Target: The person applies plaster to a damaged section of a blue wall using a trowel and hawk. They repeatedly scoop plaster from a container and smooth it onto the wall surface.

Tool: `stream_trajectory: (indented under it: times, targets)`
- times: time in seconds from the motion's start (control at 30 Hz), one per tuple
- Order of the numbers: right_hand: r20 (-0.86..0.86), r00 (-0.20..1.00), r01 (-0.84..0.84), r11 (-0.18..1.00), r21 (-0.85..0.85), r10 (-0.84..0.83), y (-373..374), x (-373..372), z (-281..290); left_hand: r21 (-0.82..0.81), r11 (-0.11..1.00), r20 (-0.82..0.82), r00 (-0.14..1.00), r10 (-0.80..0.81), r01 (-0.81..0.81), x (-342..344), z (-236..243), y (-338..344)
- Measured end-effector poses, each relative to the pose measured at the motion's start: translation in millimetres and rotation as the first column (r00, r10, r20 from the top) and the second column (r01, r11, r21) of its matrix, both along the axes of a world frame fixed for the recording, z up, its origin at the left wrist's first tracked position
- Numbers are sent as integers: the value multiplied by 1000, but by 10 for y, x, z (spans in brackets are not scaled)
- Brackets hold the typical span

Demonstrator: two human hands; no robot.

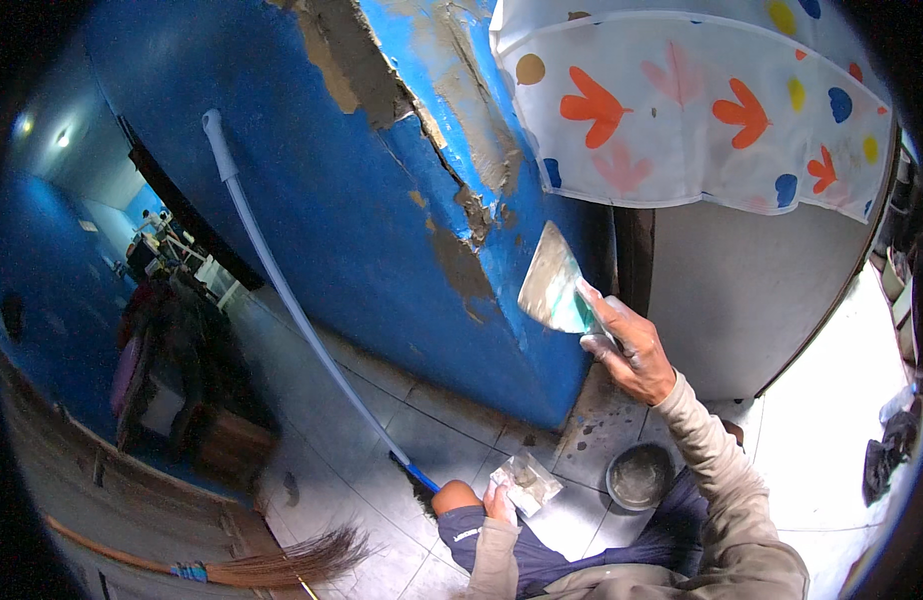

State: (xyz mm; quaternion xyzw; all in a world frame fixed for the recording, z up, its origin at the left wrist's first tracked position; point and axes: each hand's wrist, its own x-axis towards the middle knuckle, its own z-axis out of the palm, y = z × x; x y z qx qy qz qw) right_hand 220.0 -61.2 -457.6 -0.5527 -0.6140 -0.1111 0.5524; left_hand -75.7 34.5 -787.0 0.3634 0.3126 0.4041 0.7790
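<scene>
My right hand is closed around a putty knife, its wide blade pointing up and smeared with pale paste. The blade is close to the corner of a blue wall; whether it touches cannot be told. Grey filler patches and broken plaster run along that corner. Low by my knee, my left hand grips a flat whitish piece with greyish paste on it; its exact kind is unclear. Whitish residue coats the fingers of my right hand.
A dark round bowl stands on the tiled floor near my leg. A blue-and-white broom handle leans on the wall at left. A straw broom lies lower left. A grey cabinet under a patterned cover is at right.
</scene>
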Motion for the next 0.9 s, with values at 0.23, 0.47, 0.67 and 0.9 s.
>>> stream_trajectory:
  times: [0.23,0.47,0.67,0.9]
  targets:
    - [-203,978,63,998,17,-59,144,-345,150,-15,1000,42,999,-4,5,212,383,41]
    - [-83,985,150,989,2,-150,285,-404,113,-8,999,38,999,35,-34,91,358,-48]
    - [-69,993,93,995,-18,-95,21,-255,-7,11,1000,52,998,22,-22,-3,343,-97]
    - [53,985,168,985,-32,-166,192,2,204,-13,999,72,996,44,-43,31,323,-87]
